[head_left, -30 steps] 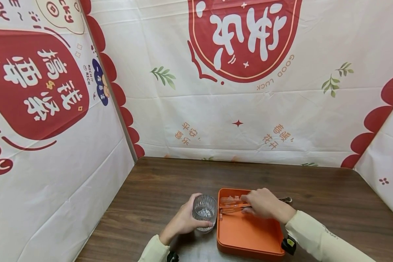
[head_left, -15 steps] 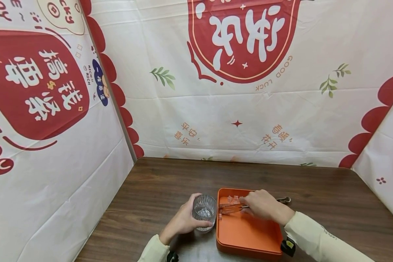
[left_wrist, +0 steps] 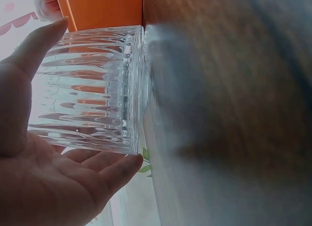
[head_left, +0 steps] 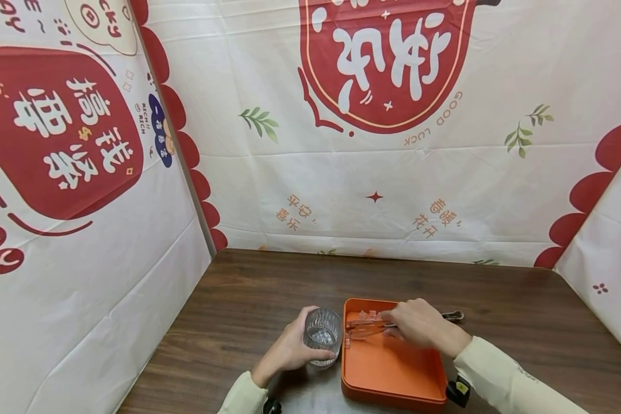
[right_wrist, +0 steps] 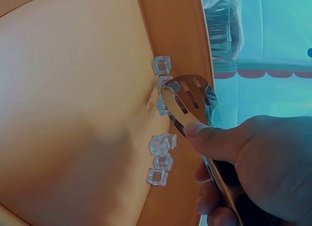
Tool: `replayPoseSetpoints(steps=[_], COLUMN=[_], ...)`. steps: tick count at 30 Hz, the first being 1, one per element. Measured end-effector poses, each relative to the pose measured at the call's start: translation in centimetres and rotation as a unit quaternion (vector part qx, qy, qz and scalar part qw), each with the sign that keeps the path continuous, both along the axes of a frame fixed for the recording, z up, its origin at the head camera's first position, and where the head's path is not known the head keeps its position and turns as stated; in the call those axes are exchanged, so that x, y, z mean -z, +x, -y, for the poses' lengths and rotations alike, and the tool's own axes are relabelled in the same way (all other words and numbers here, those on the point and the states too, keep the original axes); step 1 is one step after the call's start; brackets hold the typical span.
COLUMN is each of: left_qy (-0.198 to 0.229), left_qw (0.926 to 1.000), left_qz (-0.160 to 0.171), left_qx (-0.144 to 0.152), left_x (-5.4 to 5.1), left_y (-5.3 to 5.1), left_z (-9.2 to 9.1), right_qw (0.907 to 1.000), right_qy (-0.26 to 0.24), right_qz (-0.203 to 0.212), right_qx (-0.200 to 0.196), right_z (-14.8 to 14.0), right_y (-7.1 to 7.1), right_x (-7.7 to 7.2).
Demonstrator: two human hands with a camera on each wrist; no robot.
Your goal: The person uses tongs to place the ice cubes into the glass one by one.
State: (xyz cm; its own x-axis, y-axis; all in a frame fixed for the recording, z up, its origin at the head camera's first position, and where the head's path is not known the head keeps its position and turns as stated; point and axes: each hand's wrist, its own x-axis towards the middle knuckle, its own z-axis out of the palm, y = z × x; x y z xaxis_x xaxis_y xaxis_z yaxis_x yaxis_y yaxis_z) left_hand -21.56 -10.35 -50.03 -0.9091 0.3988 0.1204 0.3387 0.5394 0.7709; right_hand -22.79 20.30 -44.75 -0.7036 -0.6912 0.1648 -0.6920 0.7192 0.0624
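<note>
A clear ribbed glass point(head_left: 323, 330) stands on the table, and my left hand point(head_left: 290, 348) grips it, the thumb on one side and fingers on the other in the left wrist view. To its right is an orange tray point(head_left: 393, 374). Over the tray's far left part, my right hand point(head_left: 425, 325) holds metal tongs point(right_wrist: 187, 97) with slotted ends. Several clear ice cubes point(right_wrist: 159, 146) lie along the tray wall. Some cubes sit right at the tongs' tip, partly hidden by it; whether one is pinched I cannot tell.
The brown wooden table point(head_left: 259, 282) reaches back to a printed white cloth point(head_left: 341, 172). Another cloth point(head_left: 108, 276) hangs at the left. The tray's raised rim stands close beside the glass.
The tongs' tips have shifted slightly among the cubes at the tray's left wall, and the right hand moved a little with them. The left hand and glass stay in place.
</note>
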Motion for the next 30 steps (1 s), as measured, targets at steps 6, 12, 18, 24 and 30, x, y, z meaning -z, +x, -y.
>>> replayPoseSetpoints(steps=[6, 12, 18, 24, 30], left_qy=[0.005, 0.008, 0.005, 0.002, 0.003], left_qw=[1.0000, 1.0000, 1.0000, 1.0000, 0.9999], left_qz=[0.003, 0.002, 0.001, 0.007, 0.011], left_qx=[0.000, 0.001, 0.001, -0.002, -0.004], left_x=[-0.1, 0.0, 0.0, 0.0, 0.0], left_y=[0.1, 0.0, -0.1, 0.0, -0.1], left_z=[0.0, 0.0, 0.0, 0.0, 0.0], right_qw=[0.9999, 0.9999, 0.9997, 0.9991, 0.9986], right_qy=[-0.006, -0.007, -0.014, -0.019, -0.022], right_qz=[-0.009, -0.011, -0.021, -0.037, -0.047], right_qx=[0.002, 0.006, 0.002, 0.002, 0.011], right_z=[-0.2, -0.4, -0.8, -1.0, -1.4], right_y=[0.2, 0.3, 0.2, 0.2, 0.2], right_x=[-0.5, -0.8, -1.0, -1.5, -2.0])
